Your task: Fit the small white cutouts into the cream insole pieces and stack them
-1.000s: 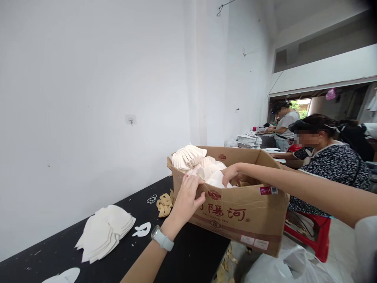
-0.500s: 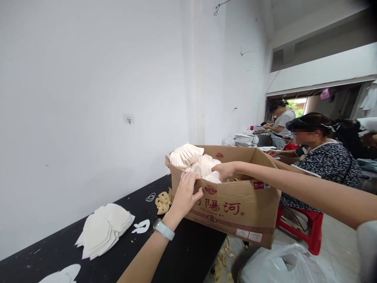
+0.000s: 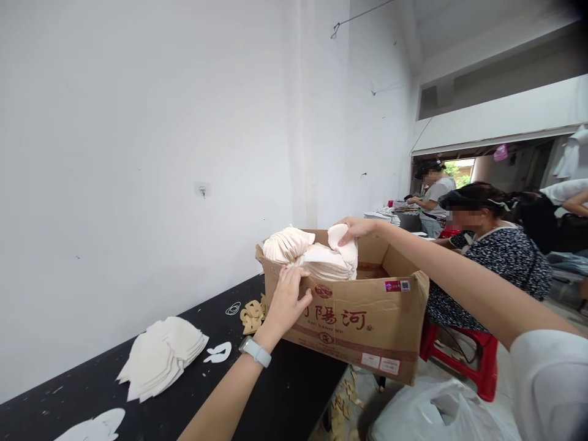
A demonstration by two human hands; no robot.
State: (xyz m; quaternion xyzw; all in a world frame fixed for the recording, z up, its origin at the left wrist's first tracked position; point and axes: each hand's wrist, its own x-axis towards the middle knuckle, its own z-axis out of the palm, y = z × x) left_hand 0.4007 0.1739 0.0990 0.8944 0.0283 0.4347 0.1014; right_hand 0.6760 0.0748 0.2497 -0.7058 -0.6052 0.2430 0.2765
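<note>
A cardboard box [image 3: 349, 343] with red printed characters stands at the table's edge, open at the top. Bundles of off-white cut pieces [image 3: 287, 244] fill its left side, with another stack [image 3: 324, 262] beside them. My left hand [image 3: 288, 297], a watch on its wrist, grips the near rim, fingers hooked over it and thumb outside. Above the box, my right hand [image 3: 356, 229] holds the upper end of an off-white stack of cut pieces [image 3: 345, 248], fingers closed round it. The lower end of that stack is partly hidden by the box's front wall.
On the black table [image 3: 220, 373] lie a fanned white stack [image 3: 160, 358], a loose white cutout [image 3: 218, 352], tan cutouts [image 3: 252, 315] and rubber bands [image 3: 233, 309]. A co-worker [image 3: 496, 245] sits right, near a red stool [image 3: 482, 361]. A plastic bag [image 3: 436, 410] lies below.
My right hand has risen from inside the box and raised one end of a stack of off-white pieces. My left hand stays on the rim.
</note>
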